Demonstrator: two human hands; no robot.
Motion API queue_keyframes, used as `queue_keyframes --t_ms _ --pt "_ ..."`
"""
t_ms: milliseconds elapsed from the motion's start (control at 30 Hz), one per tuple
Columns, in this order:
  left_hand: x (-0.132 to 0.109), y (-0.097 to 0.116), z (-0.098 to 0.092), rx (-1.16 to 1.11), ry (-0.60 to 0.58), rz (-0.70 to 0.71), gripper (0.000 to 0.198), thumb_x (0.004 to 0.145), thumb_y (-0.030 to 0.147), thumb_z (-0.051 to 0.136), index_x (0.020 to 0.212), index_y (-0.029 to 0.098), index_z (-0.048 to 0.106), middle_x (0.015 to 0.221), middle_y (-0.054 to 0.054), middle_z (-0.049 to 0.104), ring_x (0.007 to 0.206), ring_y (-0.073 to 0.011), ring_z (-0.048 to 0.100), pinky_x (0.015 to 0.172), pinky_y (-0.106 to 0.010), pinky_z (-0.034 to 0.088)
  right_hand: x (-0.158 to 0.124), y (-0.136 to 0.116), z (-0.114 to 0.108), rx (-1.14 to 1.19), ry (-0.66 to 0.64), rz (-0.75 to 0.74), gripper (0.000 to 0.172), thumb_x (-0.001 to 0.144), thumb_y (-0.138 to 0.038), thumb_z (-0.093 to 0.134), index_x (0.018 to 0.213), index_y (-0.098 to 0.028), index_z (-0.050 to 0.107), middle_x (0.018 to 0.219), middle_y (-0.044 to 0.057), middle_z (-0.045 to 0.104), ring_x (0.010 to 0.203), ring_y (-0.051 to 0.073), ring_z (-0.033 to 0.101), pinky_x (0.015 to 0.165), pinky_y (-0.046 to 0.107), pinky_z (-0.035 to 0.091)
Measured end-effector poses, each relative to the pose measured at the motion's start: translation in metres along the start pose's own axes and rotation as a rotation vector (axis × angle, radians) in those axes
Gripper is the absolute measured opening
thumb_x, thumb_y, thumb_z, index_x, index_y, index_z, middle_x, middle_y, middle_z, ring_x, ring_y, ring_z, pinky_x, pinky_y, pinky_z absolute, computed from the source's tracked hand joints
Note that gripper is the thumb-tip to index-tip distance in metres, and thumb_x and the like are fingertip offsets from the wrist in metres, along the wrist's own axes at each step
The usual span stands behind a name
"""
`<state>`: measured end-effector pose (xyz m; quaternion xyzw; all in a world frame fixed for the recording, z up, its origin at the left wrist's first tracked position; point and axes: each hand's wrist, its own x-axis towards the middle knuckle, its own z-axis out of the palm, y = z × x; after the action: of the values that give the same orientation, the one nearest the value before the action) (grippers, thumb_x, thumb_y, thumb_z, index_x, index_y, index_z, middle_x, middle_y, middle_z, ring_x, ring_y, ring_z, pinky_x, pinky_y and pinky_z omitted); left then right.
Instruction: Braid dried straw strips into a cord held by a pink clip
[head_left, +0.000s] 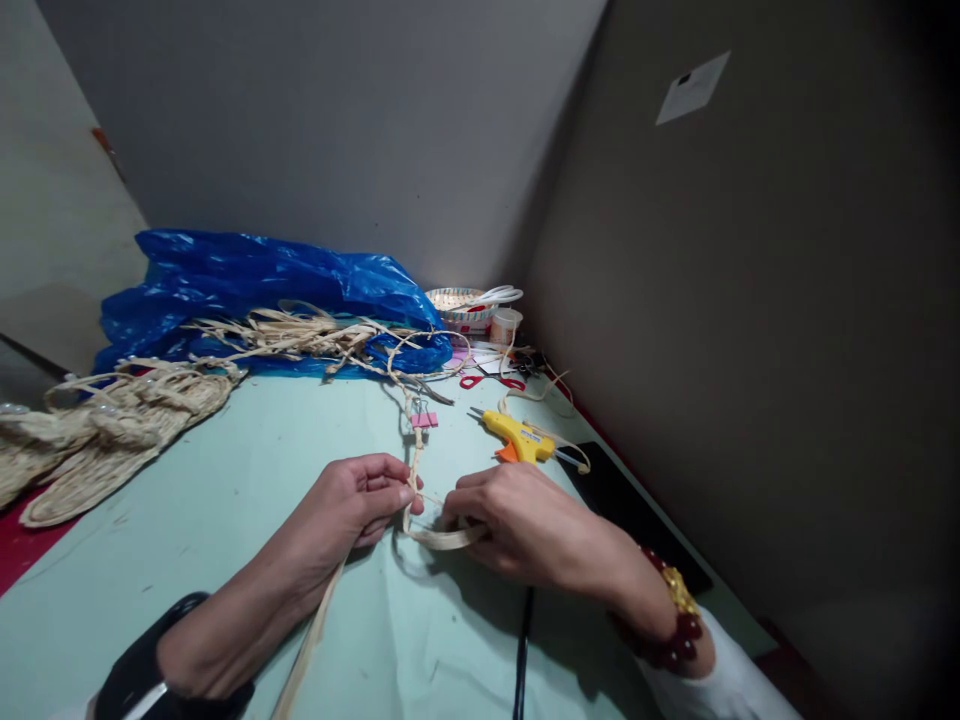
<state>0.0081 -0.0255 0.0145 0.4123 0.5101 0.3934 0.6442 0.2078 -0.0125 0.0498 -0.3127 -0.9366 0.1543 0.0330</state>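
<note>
My left hand (369, 498) pinches the lower end of a thin straw-coloured braid (418, 452) between thumb and fingers. A pink binder clip (424, 420) grips the braid just above. From the pinched spot a flat pale strand (448, 540) curves right into my right hand (506, 515), whose fingers are closed on it. A finer strand also runs across between the hands. Another long strip (311, 640) hangs from under my left hand toward the front edge of the view. The right fingertips are partly hidden behind the hand.
A yellow glue gun (521, 438) lies beyond my right hand, near red-handled scissors (491, 382). Behind are a blue plastic bag (262, 270) with loose strands (300, 335), a bowl (457, 300) and a cup (506, 325). Woven soles (142, 430) lie left; a black cable (524, 650) runs in front.
</note>
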Motion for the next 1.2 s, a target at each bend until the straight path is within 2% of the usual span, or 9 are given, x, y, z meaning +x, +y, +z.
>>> queue_keyframes --t_ms 100,200,300,400,633,800,900,1033,1200 --pt "0.000 0.001 0.000 -0.030 -0.021 -0.026 0.029 0.063 0.027 0.075 0.080 0.013 0.057 0.066 -0.001 0.064 0.041 0.0009 0.026 0.042 -0.017 0.011 -0.007 0.016 -0.017 0.188 0.000 -0.044 0.015 0.081 -0.018 0.060 0.094 -0.019 0.067 0.095 0.004 0.065 0.091 0.017 0.057 0.080 0.028 0.041" --pt "0.001 0.001 -0.001 -0.052 -0.051 -0.032 0.028 0.065 0.025 0.076 0.081 0.012 0.058 0.065 0.000 0.062 0.041 0.0013 0.025 0.042 -0.017 0.010 -0.013 0.031 -0.032 0.417 0.138 -0.015 0.021 0.082 -0.030 0.065 0.100 -0.019 0.068 0.124 0.008 0.057 0.115 0.024 0.051 0.098 0.036 0.036" --pt "0.001 0.002 -0.002 -0.072 -0.088 -0.025 0.025 0.067 0.023 0.075 0.083 0.011 0.060 0.066 0.001 0.059 0.043 0.0015 0.026 0.042 -0.016 0.010 -0.012 0.039 -0.035 0.838 0.340 -0.007 0.030 0.085 -0.038 0.060 0.110 -0.022 0.064 0.133 0.008 0.052 0.123 0.026 0.048 0.101 0.039 0.037" --pt "0.000 0.002 -0.003 -0.081 -0.108 -0.014 0.024 0.069 0.023 0.074 0.085 0.011 0.060 0.068 0.000 0.060 0.043 0.0013 0.025 0.042 -0.016 0.012 0.000 0.037 -0.020 1.130 0.478 0.078 0.032 0.088 -0.041 0.055 0.113 -0.021 0.061 0.121 0.009 0.059 0.111 0.022 0.057 0.095 0.037 0.044" --pt "-0.002 -0.003 0.001 -0.006 -0.104 0.011 0.024 0.073 0.029 0.069 0.087 0.013 0.057 0.068 -0.001 0.063 0.045 -0.0015 0.032 0.043 -0.017 0.014 0.028 0.010 0.027 1.090 0.094 0.169 0.028 0.088 -0.041 0.055 0.086 -0.014 0.061 0.072 0.002 0.062 0.062 0.011 0.059 0.058 0.022 0.045" --pt "-0.004 -0.005 0.005 0.105 -0.032 0.029 0.024 0.074 0.031 0.065 0.089 0.014 0.056 0.070 0.000 0.064 0.044 -0.0019 0.030 0.043 -0.017 0.014 0.031 0.008 0.033 0.974 0.164 0.243 0.027 0.089 -0.032 0.053 0.076 -0.012 0.063 0.062 -0.002 0.052 0.048 0.005 0.039 0.046 0.019 0.029" --pt "-0.005 -0.007 0.007 0.156 -0.001 0.047 0.020 0.073 0.027 0.061 0.088 0.016 0.053 0.070 0.001 0.064 0.049 -0.0052 0.041 0.046 -0.017 0.023 0.033 0.009 0.033 1.034 0.160 0.281 0.026 0.087 -0.029 0.055 0.072 -0.011 0.065 0.055 -0.004 0.047 0.048 0.006 0.034 0.046 0.020 0.025" --pt "-0.007 -0.010 0.008 0.273 0.060 0.122 0.027 0.074 0.029 0.059 0.097 0.020 0.048 0.068 0.002 0.065 0.065 -0.0134 0.056 0.058 -0.022 0.038 0.034 0.007 0.035 1.076 0.199 0.298 0.020 0.082 -0.024 0.059 0.068 -0.011 0.066 0.058 -0.001 0.055 0.053 0.007 0.037 0.051 0.021 0.028" --pt "-0.014 0.000 0.009 0.729 0.178 0.224 0.018 0.081 0.036 0.051 0.092 0.022 0.054 0.063 0.003 0.066 0.062 -0.0165 0.056 0.060 -0.027 0.037 0.034 0.004 0.039 1.147 0.302 0.311 0.011 0.078 -0.021 0.063 0.071 -0.013 0.061 0.063 -0.001 0.058 0.055 0.008 0.043 0.052 0.019 0.032"
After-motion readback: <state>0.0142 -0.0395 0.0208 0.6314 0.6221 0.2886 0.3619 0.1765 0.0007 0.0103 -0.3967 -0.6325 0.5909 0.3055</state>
